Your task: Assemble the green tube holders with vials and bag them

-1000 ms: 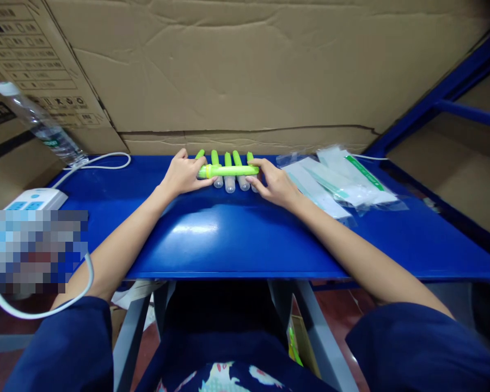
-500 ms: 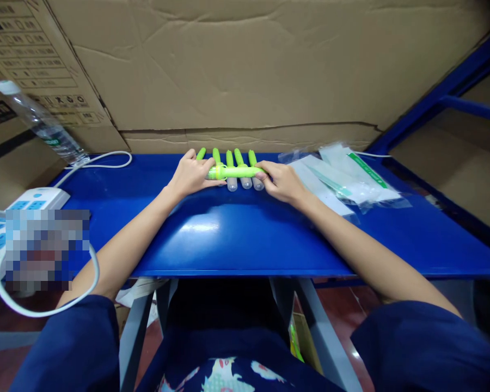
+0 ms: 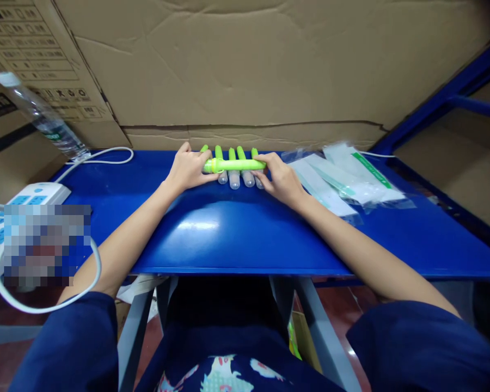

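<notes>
Right now, laid out from largest to smallest:

Table: the blue table (image 3: 237, 239) is carrying all the work, with cardboard sheets standing behind its far edge.

Packets: a loose pile of clear sealed packets (image 3: 347, 182) is lying just right of the hands, some showing green print; neither hand is touching it.

Power strip and bottle: a white power strip (image 3: 36, 193) is sitting at the table's left end with its cable looping off the edge, and a plastic bottle (image 3: 41, 122) is leaning behind it, both well apart from the hands.

Tube row: five green-capped tubes (image 3: 234, 166) are lying side by side near the far edge, caps pointing away, clear ends pointing toward the person.

Crosswise tube: one more green tube (image 3: 237, 164) is lying across the row, resting on top of it.

Step in hand: judging by the pose, the person is lining up or gathering the tubes under the crosswise one.

Next move: it is probably calling for even pressure from both ends, so the round tubes do not roll apart.

Left hand (image 3: 188, 170): fingers are curling loosely, tips pinching the left end of the crosswise tube.

Right hand (image 3: 281, 177): fingers are half-closed, tips pressing the right end and touching the outermost tube.
</notes>
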The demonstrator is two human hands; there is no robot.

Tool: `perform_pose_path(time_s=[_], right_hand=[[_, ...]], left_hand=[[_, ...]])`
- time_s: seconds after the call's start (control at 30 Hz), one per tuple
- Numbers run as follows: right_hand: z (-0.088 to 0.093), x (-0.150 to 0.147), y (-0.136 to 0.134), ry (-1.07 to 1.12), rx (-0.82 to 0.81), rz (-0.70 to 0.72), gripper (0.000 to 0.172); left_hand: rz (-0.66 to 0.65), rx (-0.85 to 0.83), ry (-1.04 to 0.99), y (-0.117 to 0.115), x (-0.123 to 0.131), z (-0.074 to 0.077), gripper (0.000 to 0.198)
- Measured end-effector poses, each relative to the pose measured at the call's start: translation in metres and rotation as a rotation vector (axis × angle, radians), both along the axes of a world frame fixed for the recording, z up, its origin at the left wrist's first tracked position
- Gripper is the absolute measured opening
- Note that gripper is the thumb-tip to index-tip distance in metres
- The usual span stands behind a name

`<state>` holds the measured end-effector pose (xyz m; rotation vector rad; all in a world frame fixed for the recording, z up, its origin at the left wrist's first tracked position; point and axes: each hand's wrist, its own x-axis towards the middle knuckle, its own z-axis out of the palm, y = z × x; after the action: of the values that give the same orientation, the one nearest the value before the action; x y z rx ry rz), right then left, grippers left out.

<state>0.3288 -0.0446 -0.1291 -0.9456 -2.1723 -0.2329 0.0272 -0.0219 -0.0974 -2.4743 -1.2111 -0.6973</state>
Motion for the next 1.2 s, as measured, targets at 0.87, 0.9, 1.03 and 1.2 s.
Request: perform_pose_path(time_s=[0.87, 0.9, 1.03, 1.2], right_hand=[[0.009, -0.008, -0.003, 0.437, -0.428, 0.105, 0.061], [0.008, -0.009, -0.001, 0.508, -0.457, 0.122, 0.064], [0.003, -0.010, 0.006, 0.706, -0.565, 0.179, 0.073], [0.002, -0.017, 0.001, 0.702, -0.615, 0.236, 0.076]], left_hand=[[0.076, -0.046, 0.014, -0.010, 0.011, 0.006, 0.041], [0.068, -0.057, -0.005, -0.012, 0.012, 0.007, 0.044], [0.044, -0.149, -0.102, -0.014, 0.018, 0.004, 0.057], [-0.166, -0.330, -0.335, -0.017, 0.034, -0.005, 0.052]])
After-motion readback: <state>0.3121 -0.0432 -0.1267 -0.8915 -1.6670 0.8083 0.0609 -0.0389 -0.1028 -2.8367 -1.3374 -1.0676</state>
